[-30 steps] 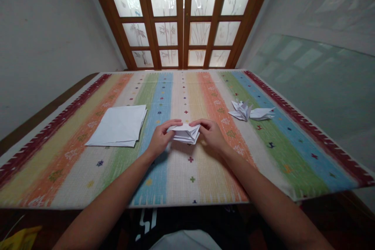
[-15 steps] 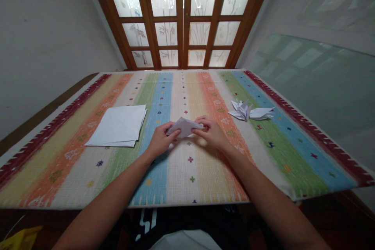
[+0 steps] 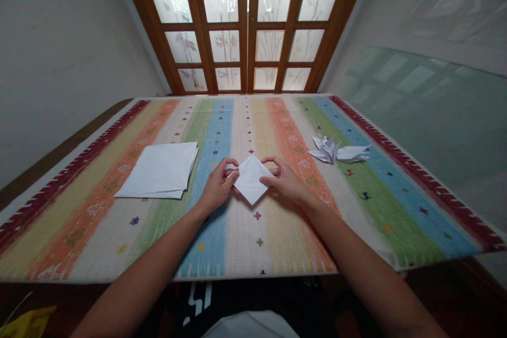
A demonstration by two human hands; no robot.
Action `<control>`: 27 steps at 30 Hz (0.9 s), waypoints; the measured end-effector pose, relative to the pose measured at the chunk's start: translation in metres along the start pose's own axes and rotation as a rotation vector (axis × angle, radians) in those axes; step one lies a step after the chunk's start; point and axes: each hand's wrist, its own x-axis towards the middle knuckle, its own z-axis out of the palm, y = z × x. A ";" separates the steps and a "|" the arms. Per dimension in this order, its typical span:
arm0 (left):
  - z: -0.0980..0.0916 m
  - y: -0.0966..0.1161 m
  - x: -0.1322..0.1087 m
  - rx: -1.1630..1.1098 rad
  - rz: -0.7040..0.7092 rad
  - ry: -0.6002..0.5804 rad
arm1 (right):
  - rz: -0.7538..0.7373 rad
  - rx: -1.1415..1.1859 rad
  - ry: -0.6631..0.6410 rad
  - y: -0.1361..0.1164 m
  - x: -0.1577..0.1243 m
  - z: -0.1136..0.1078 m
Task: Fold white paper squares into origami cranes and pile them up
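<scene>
Loose white paper sheets (image 3: 158,170) lie on the striped cloth (image 3: 253,251) covering the worktop (image 3: 71,145), where a stray forearm could shift them. The left hand (image 3: 217,186) is half-open, curled against the left corner of a folded white paper diamond (image 3: 250,179), located near the worktop's middle. The right hand (image 3: 285,182) is curved likewise at its right corner; whether either pinches cannot be told. Under so light a hold, the layers could slip apart. Folded paper figures (image 3: 339,152) at far right could be knocked by a wide sweep.
</scene>
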 end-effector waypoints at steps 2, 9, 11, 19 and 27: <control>-0.001 0.001 0.000 0.124 0.025 0.004 | -0.067 -0.045 -0.031 0.000 0.000 -0.001; -0.003 0.001 -0.002 0.582 0.161 -0.009 | -0.145 -0.413 -0.163 0.003 -0.002 -0.007; -0.003 -0.001 -0.002 0.662 0.237 0.050 | -0.140 -0.489 -0.167 0.004 -0.004 -0.007; 0.003 0.000 -0.009 0.662 0.290 -0.228 | -0.271 -0.646 -0.157 0.000 -0.010 -0.005; 0.003 -0.001 -0.011 0.722 0.292 -0.231 | -0.227 -0.789 -0.185 -0.004 -0.011 -0.021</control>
